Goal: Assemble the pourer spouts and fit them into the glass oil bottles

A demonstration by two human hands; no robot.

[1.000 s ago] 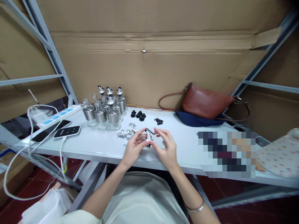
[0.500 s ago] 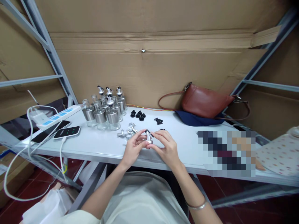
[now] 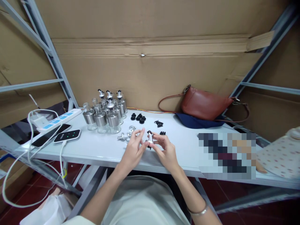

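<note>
A silver pourer spout (image 3: 150, 137) with a black flip top stands upright in my right hand (image 3: 167, 151), pinched between thumb and fingers above the table's front part. A bit of black shows below its silver base. Close on its left is my left hand (image 3: 134, 148), fingers apart and extended. Its thumb tip is at the spout's base; whether it touches I cannot tell. Loose silver spout parts (image 3: 126, 135) lie just beyond the left hand, partly hidden by it. Small black pieces (image 3: 162, 133) lie behind my right hand.
Glass bottles with steel bands (image 3: 100, 119), some topped with spouts, stand at the back left. Black stoppers (image 3: 141, 118) and black flip tops (image 3: 158, 123) lie mid-table. A phone (image 3: 51, 136), a white device (image 3: 67, 136) and a power strip (image 3: 59, 120) lie left; a brown bag (image 3: 206, 103) sits right.
My left hand's fingers have lifted off the spout and spread, moving slightly left. The right hand still holds the spout, now more upright. The view has tilted up slightly.
</note>
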